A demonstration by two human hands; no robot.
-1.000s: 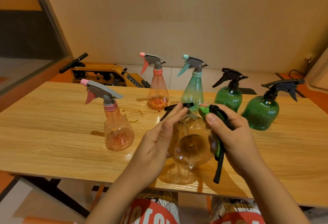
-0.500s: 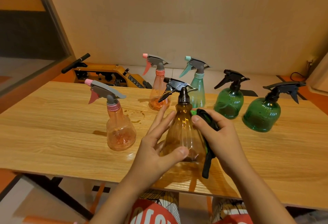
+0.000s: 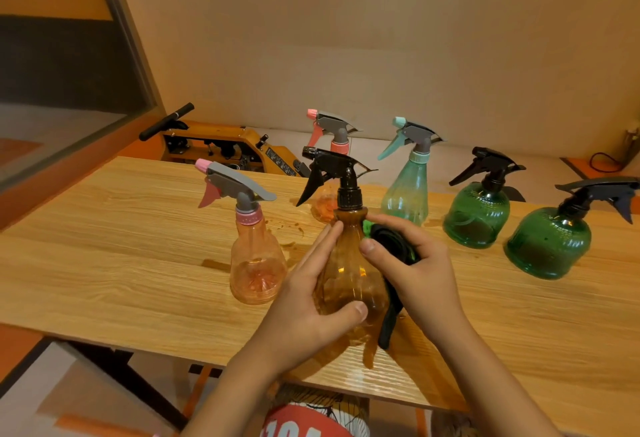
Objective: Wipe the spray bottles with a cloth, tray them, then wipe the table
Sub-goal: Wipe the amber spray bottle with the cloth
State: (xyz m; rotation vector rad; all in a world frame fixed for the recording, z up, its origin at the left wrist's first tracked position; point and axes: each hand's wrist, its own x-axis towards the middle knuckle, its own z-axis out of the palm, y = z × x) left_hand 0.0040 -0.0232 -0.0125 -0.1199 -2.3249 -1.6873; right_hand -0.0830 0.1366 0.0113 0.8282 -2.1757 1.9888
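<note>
An amber spray bottle (image 3: pixel 346 263) with a black trigger head stands upright near the front of the wooden table (image 3: pixel 104 263). My left hand (image 3: pixel 304 301) holds its body, thumb across the front and fingers up the left side. My right hand (image 3: pixel 415 270) grips a black and green cloth (image 3: pixel 391 246) and presses it against the bottle's right shoulder; a strip of cloth hangs down to the table. A pink bottle (image 3: pixel 256 256) stands just left of the amber one.
Behind stand another pink bottle (image 3: pixel 329 173), a teal one (image 3: pixel 408 183) and two round green ones (image 3: pixel 479 214) (image 3: pixel 549 242). Small wet spots (image 3: pixel 291 228) mark the wood. A yellow machine (image 3: pixel 221 149) sits beyond the far edge. No tray is in view.
The amber bottle went from tipped toward me, base facing the camera, to upright on the table. My right hand has kept the cloth against its right side and moved up to the shoulder.
</note>
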